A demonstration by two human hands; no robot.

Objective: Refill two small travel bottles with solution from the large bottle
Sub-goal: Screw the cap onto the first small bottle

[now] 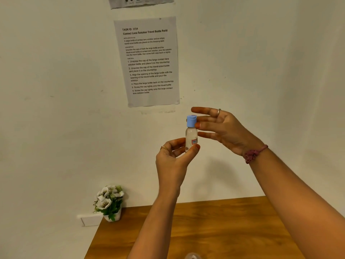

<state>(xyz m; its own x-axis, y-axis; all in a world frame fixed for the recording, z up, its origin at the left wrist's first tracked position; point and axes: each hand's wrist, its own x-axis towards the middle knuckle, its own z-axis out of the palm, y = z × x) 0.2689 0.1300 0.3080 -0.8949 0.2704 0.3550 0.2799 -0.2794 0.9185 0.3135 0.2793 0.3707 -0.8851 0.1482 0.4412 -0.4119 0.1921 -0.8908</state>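
My left hand (172, 159) pinches the lower part of a small clear bottle (191, 138) between thumb and fingers, holding it upright in the air in front of the wall, well above the wooden table (224, 230). My right hand (222, 128) has its thumb and fingertips on the blue cap (191, 121), which sits on the bottle's neck, the other fingers spread loosely. A flower pot (112, 204) stands at the table's back left corner.
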